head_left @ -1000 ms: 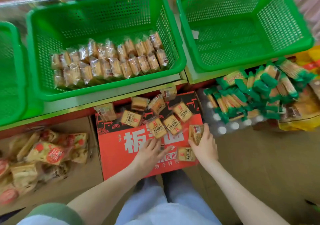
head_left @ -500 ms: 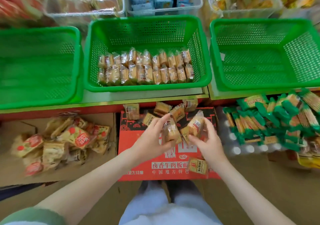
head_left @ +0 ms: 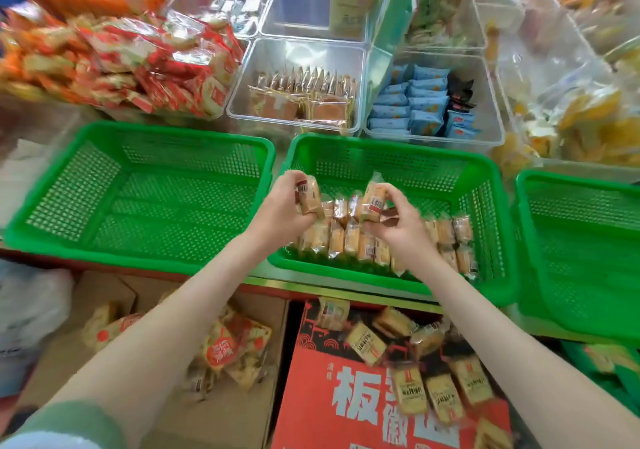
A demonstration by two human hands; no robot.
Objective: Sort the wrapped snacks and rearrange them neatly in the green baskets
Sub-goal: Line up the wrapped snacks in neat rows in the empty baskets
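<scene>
Both hands are up over the middle green basket, centre of frame. The left hand has its fingers curled round one wrapped cake pack, held upright with the barcode end up. The right hand pinches a second pack between thumb and fingertips, also on end. It may hold a darker pack under the palm, but that part is too blurred to tell.

Key relation: the rows of the same packs lie directly below and slightly toward the viewer from both hands. The rows run left to right across the basket's near half. Each pack stands on edge, long axis roughly vertical. The held packs are already turned the same way, so the coming move is judged a short drop down, not a reach.

- Left hand sits over the left end of the rows, right hand over the middle. Each is nearest its own slot.
- Open room: bare mesh floor behind the rows up to the far wall. The rows' right end sits near the right wall. The left end is hidden under the left hand.
- The near rim is close under the wrists, so there is little clearance on that side.

The left green basket and right green basket show no packs inside. More loose packs lie on the red carton, bottom centre.
</scene>
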